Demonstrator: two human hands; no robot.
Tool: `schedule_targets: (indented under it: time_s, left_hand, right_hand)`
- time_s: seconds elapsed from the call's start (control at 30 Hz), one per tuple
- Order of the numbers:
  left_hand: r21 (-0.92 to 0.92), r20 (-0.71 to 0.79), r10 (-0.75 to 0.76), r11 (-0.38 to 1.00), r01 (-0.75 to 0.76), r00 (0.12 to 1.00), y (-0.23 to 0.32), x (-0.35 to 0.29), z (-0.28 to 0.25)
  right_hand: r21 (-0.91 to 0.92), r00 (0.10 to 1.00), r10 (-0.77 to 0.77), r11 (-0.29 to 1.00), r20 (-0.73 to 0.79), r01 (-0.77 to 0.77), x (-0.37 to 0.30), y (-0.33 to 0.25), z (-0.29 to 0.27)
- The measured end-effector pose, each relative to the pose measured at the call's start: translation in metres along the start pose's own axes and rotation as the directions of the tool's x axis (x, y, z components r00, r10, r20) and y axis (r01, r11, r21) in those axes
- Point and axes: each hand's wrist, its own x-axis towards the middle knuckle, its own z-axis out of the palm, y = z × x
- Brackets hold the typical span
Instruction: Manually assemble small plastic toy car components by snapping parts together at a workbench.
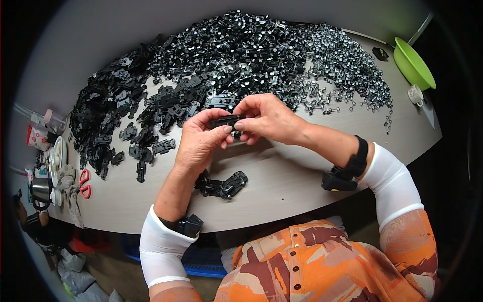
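Note:
Both my hands meet over the table, pinching a small black toy car chassis (222, 122) between them. My left hand (195, 141) grips its left end between thumb and fingers. At the other end, the thumb and fingertips of my right hand (274, 120) are closed on the part. A small round wheel (236, 134) shows beneath the fingertips; the rest is covered by them. Close to my left wrist lie a few black chassis (233, 185) on the tabletop. Beyond my hands spreads a heap of black chassis (171, 100).
Wheel-and-axle pieces (347, 63) form a big pile along the back right. A green basin (413, 64) and a patterned cup (415, 94) stand at the right edge. Red-handled scissors (85, 184), a grey cloth (69, 189) and a metal mug (40, 192) sit at the left.

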Motion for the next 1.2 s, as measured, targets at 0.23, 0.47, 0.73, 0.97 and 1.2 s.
schedule_targets:
  time_s: [0.23, 0.47, 0.73, 0.97, 1.2]
  left_hand:
    - [-0.235, -0.026, 0.190, 0.953, -0.191, 0.981, 0.007, 0.001, 0.001]
    - [-0.209, -0.116, 0.262, 0.937, -0.281, 0.958, 0.011, 0.002, -0.010]
    - [-0.135, -0.073, 0.208, 0.967, -0.216, 0.975, 0.003, 0.003, -0.008]
    - [-0.124, -0.109, 0.229, 0.962, -0.242, 0.967, 0.006, 0.008, -0.015]
    - [-0.133, 0.006, 0.266, 0.955, -0.263, 0.964, 0.009, 0.002, -0.013]
  right_hand:
    - [0.427, 0.979, 0.137, 0.884, 0.150, -0.189, 0.023, -0.006, -0.004]
    - [-0.746, 0.849, -0.529, 0.564, 0.004, 0.354, 0.006, 0.001, -0.051]
    - [-0.859, 0.806, -0.569, 0.322, 0.160, 0.398, -0.007, 0.018, -0.001]
    - [-0.868, 0.779, -0.554, 0.187, 0.294, 0.460, 0.004, 0.018, -0.004]
    - [-0.853, 0.771, -0.559, 0.198, 0.306, 0.482, 0.019, 0.012, 0.000]
